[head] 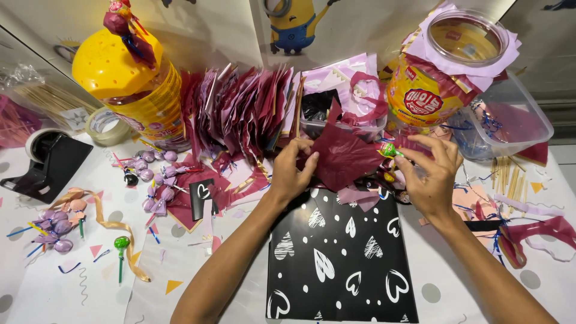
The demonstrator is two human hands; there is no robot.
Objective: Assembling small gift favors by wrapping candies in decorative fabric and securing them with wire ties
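My left hand point(292, 170) pinches the near edge of a dark red tissue sheet point(345, 157) that is lifted above a black paper with white hearts point(340, 252). My right hand point(429, 173) grips a green wrapped lollipop point(390, 150) by its stick, its head touching the right edge of the red tissue. Both hands hover over the far end of the black paper. Small pink and red paper scraps point(359, 197) lie under the tissue.
A row of folded dark red and pink papers point(240, 108) stands behind. A yellow lollipop tub point(133, 78) sits far left, an open jar point(447, 66) far right, a clear box point(510, 120) beside it. Purple wrapped lollipops point(153, 177), a tape dispenser point(51, 159), a loose green lollipop point(122, 243) lie left.
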